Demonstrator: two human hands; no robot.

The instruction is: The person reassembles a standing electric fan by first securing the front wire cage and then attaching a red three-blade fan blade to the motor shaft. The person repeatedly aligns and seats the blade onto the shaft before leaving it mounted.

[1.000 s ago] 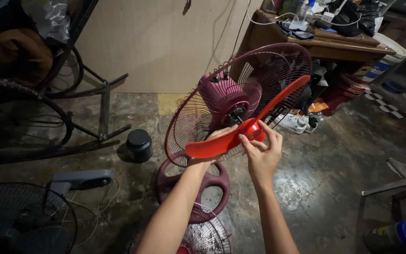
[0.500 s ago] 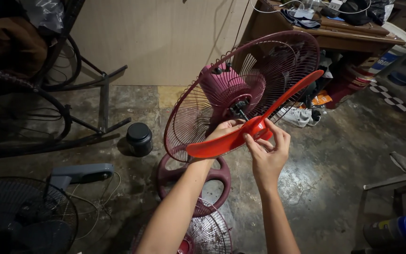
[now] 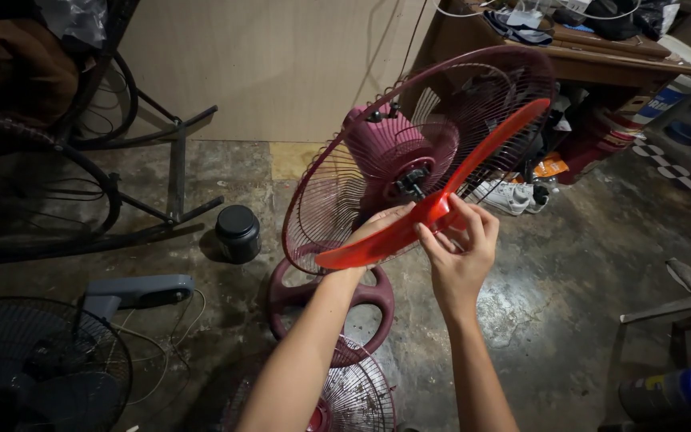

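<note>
Fingers (image 3: 429,240) gripping red blade (image 3: 441,200), angled up-right

You stand in a dim room on a stained concrete floor (image 3: 569,304), a plain beige wall panel (image 3: 281,64) ahead, a dark metal rocking chair (image 3: 57,184) to the left, a cluttered wooden desk (image 3: 601,68) at upper right and a black jar (image 3: 238,234) between them.
</note>
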